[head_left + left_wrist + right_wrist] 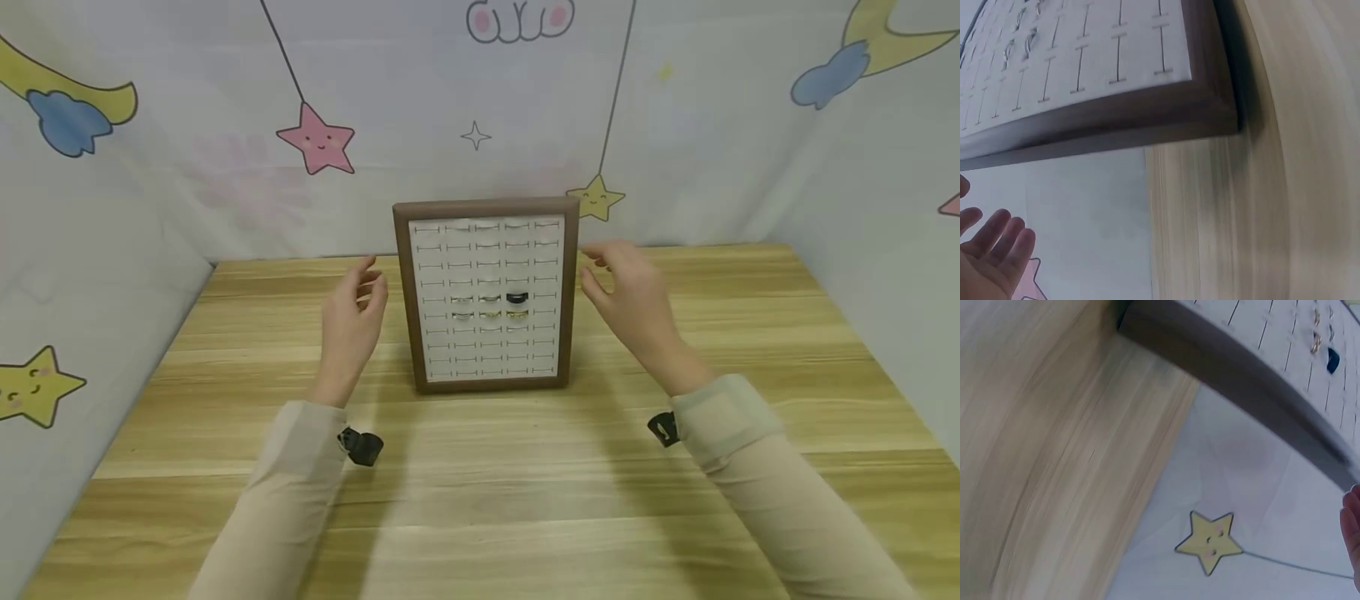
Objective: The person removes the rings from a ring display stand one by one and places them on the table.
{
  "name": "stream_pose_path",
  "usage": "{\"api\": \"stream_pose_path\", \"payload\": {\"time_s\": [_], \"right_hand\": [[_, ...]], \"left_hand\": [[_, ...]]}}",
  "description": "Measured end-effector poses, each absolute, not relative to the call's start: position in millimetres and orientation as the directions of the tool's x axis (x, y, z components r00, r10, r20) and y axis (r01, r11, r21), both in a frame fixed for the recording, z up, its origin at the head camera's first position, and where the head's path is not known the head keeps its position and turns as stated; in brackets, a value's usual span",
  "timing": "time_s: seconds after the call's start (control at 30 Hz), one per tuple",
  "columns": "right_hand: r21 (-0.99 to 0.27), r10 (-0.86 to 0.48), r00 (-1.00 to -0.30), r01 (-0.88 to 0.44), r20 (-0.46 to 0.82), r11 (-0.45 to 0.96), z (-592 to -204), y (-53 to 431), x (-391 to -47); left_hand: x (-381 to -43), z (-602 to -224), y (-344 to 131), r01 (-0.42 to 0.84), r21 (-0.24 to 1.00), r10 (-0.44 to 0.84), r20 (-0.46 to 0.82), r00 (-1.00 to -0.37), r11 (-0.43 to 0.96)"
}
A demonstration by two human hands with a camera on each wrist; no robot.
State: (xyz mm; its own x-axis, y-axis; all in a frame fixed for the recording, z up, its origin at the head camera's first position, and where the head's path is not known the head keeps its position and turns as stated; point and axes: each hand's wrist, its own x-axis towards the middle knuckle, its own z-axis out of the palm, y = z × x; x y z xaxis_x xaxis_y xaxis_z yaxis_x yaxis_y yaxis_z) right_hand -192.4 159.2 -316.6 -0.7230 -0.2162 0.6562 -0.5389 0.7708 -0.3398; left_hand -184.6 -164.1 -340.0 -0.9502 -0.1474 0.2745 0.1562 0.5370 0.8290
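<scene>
A brown-framed ring display tray (570,283) with a white slotted insert lies flat in the middle of the wooden table (480,492). Several rings sit in its middle rows, among them a black ring (517,297) and gold ones (516,314). My left hand (354,321) hovers just left of the tray with relaxed fingers, holding nothing. My right hand (628,296) hovers at the tray's right edge, fingers loosely spread, also holding nothing. The tray frame (1147,115) fills the top of the left wrist view, my left fingers (994,250) below it. The right wrist view shows the frame (1241,381).
Cloth backdrops printed with stars and moons wall the table at the back (480,125), left (75,292) and right (885,250). A small black clip hangs at each wrist, left (362,446) and right (663,429). Bare wood lies in front of the tray.
</scene>
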Motion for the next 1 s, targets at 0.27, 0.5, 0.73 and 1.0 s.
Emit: {"api": "stream_pose_path", "payload": {"time_s": [0.27, 0.5, 0.73, 1.0], "right_hand": [[-0.272, -0.351, -0.670, -0.642, 0.654, 0.717, -316.2, 131.5, -187.2], [-0.254, -0.434, -0.685, -0.664, 0.586, 0.703, -321.8, 113.6, -184.0], [-0.260, -0.457, -0.674, -0.686, 0.580, 0.680, -326.8, 107.0, -184.5], [-0.237, -0.471, -0.689, -0.670, 0.550, 0.703, -330.6, 103.8, -185.8]], "left_hand": [[-182.7, -340.9, -157.5, 0.173, 0.879, -0.038, 0.212, -0.977, 0.444], [-182.6, -341.2, -152.9, 0.183, 0.888, 0.016, 0.195, -0.981, 0.422], [-185.0, -342.8, -153.3, 0.118, 0.907, 0.025, 0.118, -0.993, 0.403], [-189.5, -347.6, -159.1, 0.050, 0.922, 0.064, 0.027, -0.998, 0.383]]}}
